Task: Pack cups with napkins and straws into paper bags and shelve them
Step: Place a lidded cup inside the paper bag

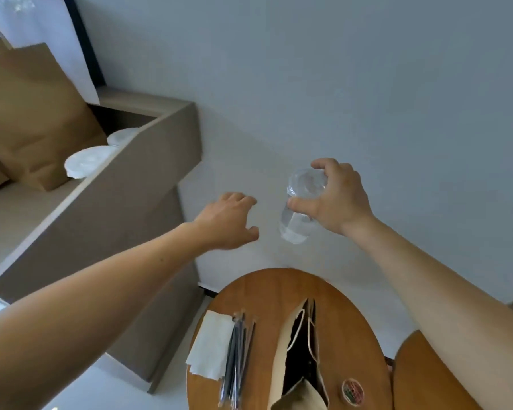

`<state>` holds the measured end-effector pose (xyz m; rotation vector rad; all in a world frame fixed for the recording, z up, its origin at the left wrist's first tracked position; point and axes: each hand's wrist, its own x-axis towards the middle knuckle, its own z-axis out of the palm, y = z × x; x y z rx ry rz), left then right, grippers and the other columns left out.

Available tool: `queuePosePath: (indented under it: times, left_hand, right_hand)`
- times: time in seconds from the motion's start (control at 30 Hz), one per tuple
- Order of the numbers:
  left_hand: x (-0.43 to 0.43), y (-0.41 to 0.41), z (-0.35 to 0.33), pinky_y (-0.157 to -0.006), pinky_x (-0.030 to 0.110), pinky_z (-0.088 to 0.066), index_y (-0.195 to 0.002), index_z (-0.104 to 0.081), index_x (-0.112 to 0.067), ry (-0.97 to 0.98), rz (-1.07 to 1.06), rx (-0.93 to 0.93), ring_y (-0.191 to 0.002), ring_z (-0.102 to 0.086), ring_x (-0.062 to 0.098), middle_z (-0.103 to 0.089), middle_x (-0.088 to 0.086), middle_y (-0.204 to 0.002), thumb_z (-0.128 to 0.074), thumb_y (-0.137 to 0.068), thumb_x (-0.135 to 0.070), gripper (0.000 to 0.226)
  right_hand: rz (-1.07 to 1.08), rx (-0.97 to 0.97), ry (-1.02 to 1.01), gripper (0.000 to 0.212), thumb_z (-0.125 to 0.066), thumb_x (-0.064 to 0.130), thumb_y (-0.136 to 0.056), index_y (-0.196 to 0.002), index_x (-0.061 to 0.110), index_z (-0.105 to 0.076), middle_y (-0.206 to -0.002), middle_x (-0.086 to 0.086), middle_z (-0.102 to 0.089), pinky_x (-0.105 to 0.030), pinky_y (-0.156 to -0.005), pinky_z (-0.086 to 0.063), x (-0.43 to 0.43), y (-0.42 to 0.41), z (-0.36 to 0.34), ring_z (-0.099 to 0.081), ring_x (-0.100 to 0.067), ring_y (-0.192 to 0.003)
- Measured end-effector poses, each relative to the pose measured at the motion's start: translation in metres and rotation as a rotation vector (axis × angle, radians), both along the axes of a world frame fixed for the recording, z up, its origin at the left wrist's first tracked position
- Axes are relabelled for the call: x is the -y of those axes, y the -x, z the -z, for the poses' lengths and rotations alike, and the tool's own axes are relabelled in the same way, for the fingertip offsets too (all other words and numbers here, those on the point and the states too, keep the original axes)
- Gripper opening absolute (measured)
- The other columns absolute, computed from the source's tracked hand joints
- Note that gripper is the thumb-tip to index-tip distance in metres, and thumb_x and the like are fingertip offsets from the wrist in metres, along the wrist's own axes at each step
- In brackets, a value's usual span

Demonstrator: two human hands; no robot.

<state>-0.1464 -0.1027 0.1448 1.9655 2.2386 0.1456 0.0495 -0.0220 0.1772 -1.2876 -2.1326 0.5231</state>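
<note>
Currently my right hand [338, 199] grips the clear cup [299, 214] near its top, tilted, in the air above the table [353, 321]; my left hand [228, 220] is beside it, fingers loosely spread, empty. I should level the cup and lower it bottom-first into the open paper bag [302, 350] below, with my left hand steadying the bag's mouth.

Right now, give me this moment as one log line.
right hand: grips clear cup in air | left hand: open, empty | paper bag: open on round table | napkins, straws: beside bag
</note>
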Motion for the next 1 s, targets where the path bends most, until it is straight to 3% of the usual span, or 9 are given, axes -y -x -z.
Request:
queuePosePath:
  times: [0.13, 0.27, 0.4, 0.5, 0.63, 0.73, 0.83, 1.0]
  left_hand:
    - [0.008, -0.052, 0.062, -0.114, 0.044, -0.034, -0.152, -0.028, -0.022, 0.211, 0.042, 0.026, -0.144, -0.029, 0.025, -0.033, 0.003, -0.156, -0.058, -0.090, -0.046, 0.073]
    - [0.022, -0.087, 0.119, -0.103, 0.043, -0.047, -0.148, -0.032, -0.024, 0.459, 0.028, 0.093, -0.126, -0.047, 0.025, -0.047, 0.004, -0.144, -0.068, -0.076, -0.048, 0.084]
    - [0.041, -0.111, 0.157, -0.108, 0.044, -0.043, -0.153, -0.026, -0.021, 0.609, 0.052, 0.156, -0.134, -0.043, 0.029, -0.041, 0.005, -0.151, -0.071, -0.079, -0.047, 0.091]
    - [0.046, -0.124, 0.173, -0.108, 0.044, -0.041, -0.149, -0.034, -0.019, 0.637, 0.014, 0.235, -0.131, -0.046, 0.031, -0.049, 0.007, -0.142, -0.066, -0.084, -0.048, 0.078]
    - [0.043, -0.127, 0.193, -0.086, 0.038, -0.057, -0.120, -0.054, -0.016, 0.588, -0.084, 0.326, -0.091, -0.064, 0.019, -0.065, 0.003, -0.101, -0.057, -0.090, -0.050, 0.045]
    - [0.042, -0.124, 0.203, -0.079, 0.035, -0.057, -0.098, -0.065, -0.008, 0.591, -0.162, 0.471, -0.073, -0.066, 0.022, -0.063, 0.005, -0.077, -0.051, -0.096, -0.040, 0.035]
    - [0.040, -0.117, 0.209, -0.076, 0.035, -0.060, -0.085, -0.064, -0.004, 0.600, -0.240, 0.574, -0.069, -0.071, 0.026, -0.072, 0.011, -0.080, -0.045, -0.099, -0.029, 0.034]
    - [0.037, -0.108, 0.212, -0.055, 0.029, -0.057, -0.073, -0.054, -0.008, 0.580, -0.344, 0.643, -0.060, -0.069, 0.022, -0.074, 0.018, -0.088, -0.043, -0.097, -0.017, 0.028]
  right_hand:
    - [0.065, 0.038, 0.126, 0.087, -0.082, 0.053, -0.063, -0.137, 0.023, -0.046, -0.130, -0.003, -0.046, -0.034, -0.094, -0.043, 0.004, -0.051, 0.058, -0.042, -0.023, -0.125]
    - [0.095, 0.054, 0.211, 0.089, -0.082, 0.053, -0.063, -0.138, 0.024, -0.044, -0.131, -0.002, -0.045, -0.033, -0.093, -0.041, 0.012, -0.082, 0.104, -0.039, -0.023, -0.127]
    - [0.121, 0.053, 0.264, 0.088, -0.081, 0.054, -0.065, -0.139, 0.024, -0.043, -0.133, -0.002, -0.044, -0.033, -0.092, -0.041, 0.023, -0.090, 0.134, -0.039, -0.023, -0.127]
    - [0.151, 0.043, 0.270, 0.086, -0.080, 0.054, -0.066, -0.138, 0.024, -0.043, -0.133, -0.002, -0.044, -0.035, -0.093, -0.042, 0.028, -0.085, 0.144, -0.038, -0.023, -0.127]
    - [0.168, 0.045, 0.269, 0.087, -0.079, 0.054, -0.065, -0.138, 0.023, -0.043, -0.134, -0.001, -0.042, -0.034, -0.093, -0.042, 0.039, -0.074, 0.155, -0.037, -0.022, -0.128]
    - [0.162, 0.063, 0.285, 0.087, -0.079, 0.056, -0.066, -0.138, 0.025, -0.042, -0.135, 0.001, -0.040, -0.033, -0.093, -0.043, 0.050, -0.073, 0.164, -0.036, -0.020, -0.127]
    - [0.174, 0.067, 0.260, 0.087, -0.080, 0.057, -0.064, -0.136, 0.025, -0.043, -0.132, 0.003, -0.042, -0.032, -0.093, -0.045, 0.058, -0.080, 0.170, -0.039, -0.018, -0.123]
    - [0.060, 0.150, 0.191, 0.085, -0.082, 0.058, -0.063, -0.133, 0.029, -0.043, -0.129, 0.010, -0.040, -0.026, -0.090, -0.045, 0.068, -0.096, 0.171, -0.037, -0.008, -0.116]
